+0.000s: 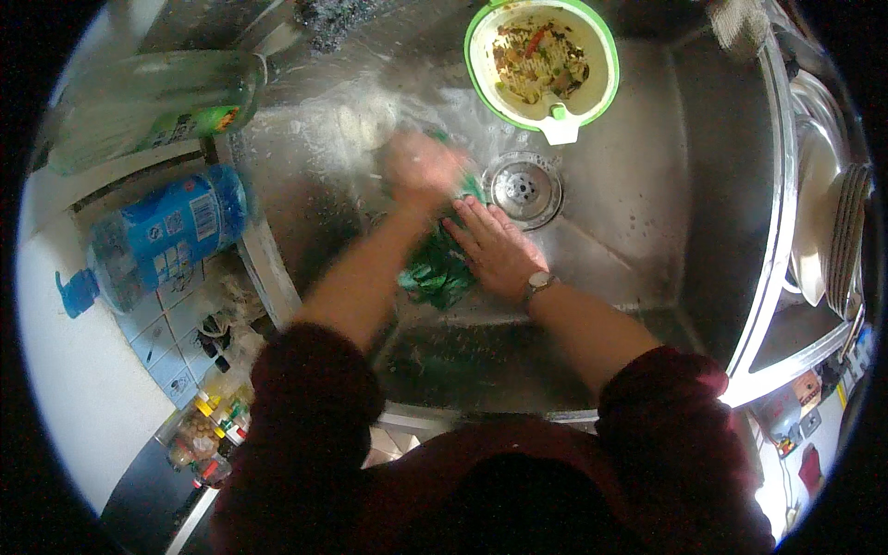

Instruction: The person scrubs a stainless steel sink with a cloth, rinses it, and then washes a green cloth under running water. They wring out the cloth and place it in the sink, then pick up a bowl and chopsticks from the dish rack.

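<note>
A crumpled, wet green piece of cloth or plastic (pixel 444 274) lies on the floor of the steel sink (pixel 617 201), left of the drain strainer (pixel 522 187). My left hand (pixel 424 166) is over its far part; motion blur hides the fingers, though some green shows beyond and beside the hand. My right hand (pixel 496 246), with a watch (pixel 540 279) on the wrist, lies palm down against the green material's right side. Its fingers are stretched out and slightly apart. Beyond the drain stands a green-rimmed white strainer basket (pixel 611 76) with food scraps in it.
A large clear bottle (pixel 156 104) and a blue-labelled bottle (pixel 180 222) with a blue cap line the left ledge. Plates (pixel 848 239) stand on edge in a rack beyond the sink's right rim (pixel 775 229). Several jars (pixel 201 437) are at lower left. A metal scourer (pixel 333 21) lies far left.
</note>
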A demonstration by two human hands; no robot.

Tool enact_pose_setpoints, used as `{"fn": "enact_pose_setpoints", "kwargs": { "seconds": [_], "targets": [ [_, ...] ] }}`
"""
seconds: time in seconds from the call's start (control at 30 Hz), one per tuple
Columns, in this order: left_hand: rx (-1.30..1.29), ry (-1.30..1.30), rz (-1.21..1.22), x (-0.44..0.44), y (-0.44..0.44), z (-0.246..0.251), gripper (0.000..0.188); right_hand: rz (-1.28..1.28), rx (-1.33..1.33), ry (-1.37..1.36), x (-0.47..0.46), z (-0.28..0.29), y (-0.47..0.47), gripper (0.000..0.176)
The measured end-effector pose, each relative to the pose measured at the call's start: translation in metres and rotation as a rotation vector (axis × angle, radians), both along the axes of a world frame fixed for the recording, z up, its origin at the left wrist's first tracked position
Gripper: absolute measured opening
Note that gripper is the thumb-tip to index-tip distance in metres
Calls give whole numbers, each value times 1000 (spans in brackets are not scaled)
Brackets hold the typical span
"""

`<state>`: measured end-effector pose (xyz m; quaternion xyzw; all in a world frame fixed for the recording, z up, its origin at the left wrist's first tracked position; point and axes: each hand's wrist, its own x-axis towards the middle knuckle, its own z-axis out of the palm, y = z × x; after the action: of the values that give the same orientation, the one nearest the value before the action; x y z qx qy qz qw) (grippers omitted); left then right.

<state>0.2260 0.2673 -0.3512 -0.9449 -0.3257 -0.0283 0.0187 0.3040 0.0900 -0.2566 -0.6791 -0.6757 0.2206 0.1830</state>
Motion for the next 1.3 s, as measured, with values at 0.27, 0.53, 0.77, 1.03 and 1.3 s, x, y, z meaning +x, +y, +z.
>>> {"fn": "enact_pose_setpoints", "kwargs": {
  "seconds": [0.27,0.53,0.77,1.03,1.3],
  "targets": [
    [-80,-14,-294,7,-1,37,32,39,-150,71,5,-2,6,59],
    [-89,219,-285,27,-21,63,24,-83,-354,388,-2,-19,6,60],
    [417,-104,-297,3,28,37,22,23,-45,-52,2,4,6,62],
    [-242,-220,267,30,82,81,29,-2,-20,40,4,9,11,63],
    [-538,-197,-70,-8,-79,114,32,-207,-681,466,10,11,11,59]
  ]
}}
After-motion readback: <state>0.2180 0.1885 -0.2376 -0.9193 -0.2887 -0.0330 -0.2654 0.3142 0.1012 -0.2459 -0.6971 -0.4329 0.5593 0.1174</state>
